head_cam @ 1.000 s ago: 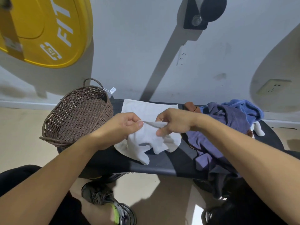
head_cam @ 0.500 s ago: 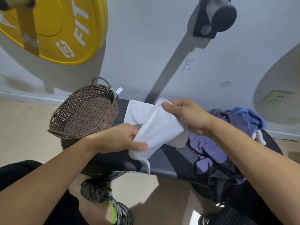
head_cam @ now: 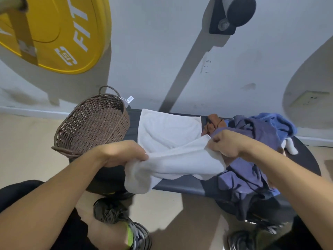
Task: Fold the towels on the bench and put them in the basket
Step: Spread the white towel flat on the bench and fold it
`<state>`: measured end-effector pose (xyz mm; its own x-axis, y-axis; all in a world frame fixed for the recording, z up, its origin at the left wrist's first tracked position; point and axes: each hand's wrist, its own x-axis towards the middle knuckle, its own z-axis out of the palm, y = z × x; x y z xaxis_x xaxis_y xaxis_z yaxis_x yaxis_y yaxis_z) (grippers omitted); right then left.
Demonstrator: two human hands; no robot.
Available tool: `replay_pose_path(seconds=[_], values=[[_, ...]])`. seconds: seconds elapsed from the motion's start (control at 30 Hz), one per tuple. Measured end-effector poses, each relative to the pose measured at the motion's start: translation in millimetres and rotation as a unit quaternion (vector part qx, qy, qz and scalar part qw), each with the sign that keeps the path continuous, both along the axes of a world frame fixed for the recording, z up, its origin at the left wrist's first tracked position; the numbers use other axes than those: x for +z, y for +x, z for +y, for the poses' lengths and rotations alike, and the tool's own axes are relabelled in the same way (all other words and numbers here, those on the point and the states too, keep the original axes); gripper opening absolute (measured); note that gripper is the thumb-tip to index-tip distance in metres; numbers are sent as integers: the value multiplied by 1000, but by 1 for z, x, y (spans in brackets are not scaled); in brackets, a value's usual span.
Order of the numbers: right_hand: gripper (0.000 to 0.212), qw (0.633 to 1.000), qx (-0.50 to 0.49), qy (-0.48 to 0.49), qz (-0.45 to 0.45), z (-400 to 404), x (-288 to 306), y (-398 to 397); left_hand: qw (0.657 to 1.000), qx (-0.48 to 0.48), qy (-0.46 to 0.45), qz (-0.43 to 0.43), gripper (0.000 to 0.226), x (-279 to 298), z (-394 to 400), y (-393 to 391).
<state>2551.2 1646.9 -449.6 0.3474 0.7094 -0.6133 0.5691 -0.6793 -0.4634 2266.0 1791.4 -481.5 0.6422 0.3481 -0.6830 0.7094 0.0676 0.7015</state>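
A white towel (head_cam: 173,141) lies across the dark bench (head_cam: 180,186), its far part flat and its near part lifted. My left hand (head_cam: 124,152) grips the towel's near-left end, and my right hand (head_cam: 225,143) grips its right end, so the cloth stretches between them above the bench's front edge. A loose corner droops over that edge. The brown woven basket (head_cam: 90,127) stands on the bench's left end, tilted and with nothing showing inside. A heap of purple, blue and rust-brown towels (head_cam: 252,159) sits to the right, partly under my right arm.
A yellow weight plate (head_cam: 59,33) hangs at the upper left before the grey wall. A black rack part (head_cam: 232,13) sticks out at the top. My shoes (head_cam: 122,222) stand on the beige floor under the bench. A wall socket (head_cam: 308,100) is at the right.
My right hand came down and to the right from the towel's far edge, my left hand moved right and rose slightly. The near part of the towel now stretches wide between them.
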Motion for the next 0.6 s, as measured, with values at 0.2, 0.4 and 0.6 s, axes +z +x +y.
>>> replay_pose_path(seconds=[0.2,0.4,0.6], values=[[38,984,-25,159,-74,3,-22,-19,959,153,240,1,29,-4,20,12],[27,954,-147,247,85,16,-47,-23,920,297,212,-144,36,-30,19,24],[38,996,49,-20,-77,3,-83,-22,931,116,307,161,38,-73,2,7]])
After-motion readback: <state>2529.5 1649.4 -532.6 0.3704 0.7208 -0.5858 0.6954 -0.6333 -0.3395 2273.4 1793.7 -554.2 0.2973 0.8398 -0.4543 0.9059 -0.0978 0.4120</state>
